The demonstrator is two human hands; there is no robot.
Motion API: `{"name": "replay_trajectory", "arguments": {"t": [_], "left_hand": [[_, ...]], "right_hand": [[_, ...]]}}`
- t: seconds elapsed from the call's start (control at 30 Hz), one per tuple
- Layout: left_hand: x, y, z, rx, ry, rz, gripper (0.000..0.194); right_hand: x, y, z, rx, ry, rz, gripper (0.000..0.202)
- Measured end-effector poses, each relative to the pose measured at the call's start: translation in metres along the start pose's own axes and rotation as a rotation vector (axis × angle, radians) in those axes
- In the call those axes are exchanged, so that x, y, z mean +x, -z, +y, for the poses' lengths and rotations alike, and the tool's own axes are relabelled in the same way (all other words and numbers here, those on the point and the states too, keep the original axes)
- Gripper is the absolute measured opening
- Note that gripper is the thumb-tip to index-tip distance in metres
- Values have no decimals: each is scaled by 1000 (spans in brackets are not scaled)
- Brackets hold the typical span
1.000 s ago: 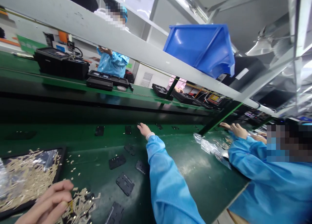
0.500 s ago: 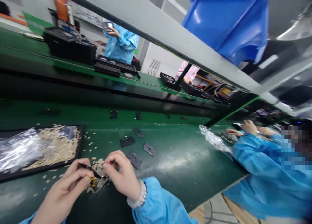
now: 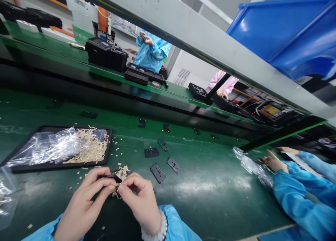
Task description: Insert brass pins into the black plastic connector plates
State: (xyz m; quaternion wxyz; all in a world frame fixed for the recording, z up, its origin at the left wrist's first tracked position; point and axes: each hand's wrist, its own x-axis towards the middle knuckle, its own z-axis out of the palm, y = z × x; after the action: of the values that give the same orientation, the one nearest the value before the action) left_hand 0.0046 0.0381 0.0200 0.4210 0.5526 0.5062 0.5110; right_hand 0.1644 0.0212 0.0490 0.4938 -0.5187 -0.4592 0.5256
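My left hand (image 3: 86, 204) pinches a thin black plastic part (image 3: 111, 177) between thumb and fingers, tilted above the bench. Thumb and forefinger of my right hand (image 3: 141, 200) are pressed together at the right end of that part. Whatever lies between those right fingertips is too small or hidden to make out. Below and behind the fingertips is a loose heap of small beige pieces (image 3: 123, 171). Flat black plates with cut-outs, among them a long plate (image 3: 158, 173) and a smaller plate (image 3: 151, 152), lie to the right of my hands.
At left, a black tray (image 3: 109, 143) holds beige pieces and a clear plastic bag (image 3: 56, 146). Another clear bag (image 3: 6, 199) lies at the left edge. A co-worker's hand (image 3: 274, 161) works at right near a plastic wrapper (image 3: 252, 165). A metal beam (image 3: 199, 38) crosses above.
The view has swung left, so the scene sits further right. My right fingertips have come closer to my left hand and now meet the black part's end.
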Motion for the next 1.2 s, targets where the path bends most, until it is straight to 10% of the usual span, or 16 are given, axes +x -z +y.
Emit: {"name": "replay_trajectory", "arguments": {"t": [0.27,0.5,1.2], "left_hand": [[-5,0,13,-663,378,109,56],[-1,-5,34,-1231,673,-31,38],[-1,-6,32,-1117,641,22,34]], "right_hand": [[-8,-11,-4,415,-281,-28,34],[-18,-36,5,381,-244,-76,30],[-17,-42,13,206,-259,-49,15]]}}
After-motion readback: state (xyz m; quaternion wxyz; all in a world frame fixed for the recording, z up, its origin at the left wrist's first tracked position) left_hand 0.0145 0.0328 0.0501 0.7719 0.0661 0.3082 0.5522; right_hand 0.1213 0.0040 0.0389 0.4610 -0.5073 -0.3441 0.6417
